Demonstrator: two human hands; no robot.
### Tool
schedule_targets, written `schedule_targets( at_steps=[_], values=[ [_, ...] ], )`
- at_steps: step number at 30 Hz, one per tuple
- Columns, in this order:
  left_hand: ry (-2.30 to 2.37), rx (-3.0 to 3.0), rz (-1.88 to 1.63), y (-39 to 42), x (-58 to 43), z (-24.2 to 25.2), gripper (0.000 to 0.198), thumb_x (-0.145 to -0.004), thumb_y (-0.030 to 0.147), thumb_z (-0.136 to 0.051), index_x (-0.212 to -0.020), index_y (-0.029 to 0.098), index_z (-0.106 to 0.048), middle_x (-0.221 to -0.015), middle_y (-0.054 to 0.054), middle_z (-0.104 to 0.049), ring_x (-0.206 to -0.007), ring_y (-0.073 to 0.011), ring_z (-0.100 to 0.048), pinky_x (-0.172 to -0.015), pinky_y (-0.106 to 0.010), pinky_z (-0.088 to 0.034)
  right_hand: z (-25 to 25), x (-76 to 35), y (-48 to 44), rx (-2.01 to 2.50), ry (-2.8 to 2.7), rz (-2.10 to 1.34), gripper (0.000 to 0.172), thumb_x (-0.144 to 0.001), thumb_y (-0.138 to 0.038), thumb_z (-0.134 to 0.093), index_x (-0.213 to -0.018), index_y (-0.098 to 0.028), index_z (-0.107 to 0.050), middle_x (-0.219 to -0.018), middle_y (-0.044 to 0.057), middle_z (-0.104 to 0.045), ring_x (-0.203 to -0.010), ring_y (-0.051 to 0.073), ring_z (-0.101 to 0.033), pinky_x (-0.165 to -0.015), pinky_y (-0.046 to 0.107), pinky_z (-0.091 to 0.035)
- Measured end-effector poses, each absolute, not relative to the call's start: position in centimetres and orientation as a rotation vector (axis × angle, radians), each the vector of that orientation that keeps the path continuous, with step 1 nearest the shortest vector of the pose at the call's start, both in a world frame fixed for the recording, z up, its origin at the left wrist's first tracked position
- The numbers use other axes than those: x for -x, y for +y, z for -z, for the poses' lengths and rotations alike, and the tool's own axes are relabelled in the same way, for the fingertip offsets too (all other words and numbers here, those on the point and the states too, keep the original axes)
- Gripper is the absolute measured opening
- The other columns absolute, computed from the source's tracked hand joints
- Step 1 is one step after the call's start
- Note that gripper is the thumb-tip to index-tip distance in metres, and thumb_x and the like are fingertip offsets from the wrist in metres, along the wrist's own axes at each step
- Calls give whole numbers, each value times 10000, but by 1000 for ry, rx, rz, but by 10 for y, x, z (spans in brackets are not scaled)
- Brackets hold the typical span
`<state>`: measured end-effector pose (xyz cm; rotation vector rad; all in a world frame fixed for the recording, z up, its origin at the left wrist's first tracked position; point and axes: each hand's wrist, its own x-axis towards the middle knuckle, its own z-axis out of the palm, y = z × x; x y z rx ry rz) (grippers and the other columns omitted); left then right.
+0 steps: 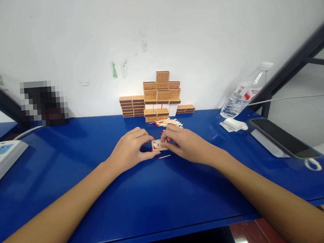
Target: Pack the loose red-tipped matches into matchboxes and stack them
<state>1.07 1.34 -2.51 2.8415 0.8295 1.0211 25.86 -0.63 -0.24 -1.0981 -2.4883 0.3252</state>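
Observation:
A small white matchbox tray [156, 145] with a few red-tipped matches lies on the blue table between my hands. My left hand [132, 147] grips its left end between thumb and fingers. Over the tray's right side, my right hand [181, 142] has its thumb and fingers bent close together; what they pinch, if anything, is too small to tell. One loose match [164, 157] lies just in front of the tray. Behind my right hand is a pile of matches [169, 122], partly covered by its fingers.
Stacked matchboxes [162, 95] stand against the wall. On the right are a tilted water bottle [239, 94], a white item [233, 124] and a phone [283, 137]. A white device [6, 162] sits at the left of the blue table [157, 207].

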Motion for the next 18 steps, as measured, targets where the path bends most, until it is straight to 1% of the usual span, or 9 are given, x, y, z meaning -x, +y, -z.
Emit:
schedule_targets(
  at_steps=[3, 6, 8, 14, 18],
  values=[
    [850, -2831, -1019, 14, -10, 25, 330, -913, 445, -781, -1034, 147, -708, -913, -55, -703, -836, -205, -609, -742, -335, -514, -2, -265, -5, 1093, -2531, -322, 83, -1031, -263, -608, -1061, -197, -649, -1031, 64, -653, -847, 178, -592, -750, 303, -433],
    [871, -2820, -986, 14, -10, 26, 332, -909, 452, -784, -1028, 150, -710, -921, -54, -702, -843, -207, -608, -739, -335, -510, -3, -268, -2, 1100, -2573, -405, 66, -1028, -205, -597, -1042, -197, -662, -963, 42, -694, -802, 166, -597, -731, 294, -423],
    [890, -2800, -966, 15, -9, 27, 335, -904, 460, -787, -1020, 154, -714, -921, -52, -702, -847, -209, -611, -746, -339, -512, -2, -267, -1, 1114, -2572, -454, 90, -1025, -169, -586, -1015, -192, -672, -935, 37, -716, -790, 164, -611, -734, 295, -427],
    [922, -2742, -934, 17, -9, 30, 338, -898, 480, -789, -1014, 169, -720, -935, -47, -708, -872, -210, -619, -760, -343, -515, 2, -264, 2, 1006, -2517, -445, 136, -1026, -158, -574, -1004, -189, -705, -969, 58, -752, -846, 184, -648, -786, 318, -461],
    [913, -2713, -900, 16, -9, 29, 319, -905, 470, -785, -1019, 178, -725, -938, -39, -709, -880, -207, -625, -774, -344, -522, 5, -262, 2, 964, -2466, -460, 138, -1034, -160, -572, -1022, -188, -706, -964, 51, -740, -857, 179, -644, -795, 316, -466]
  ],
)
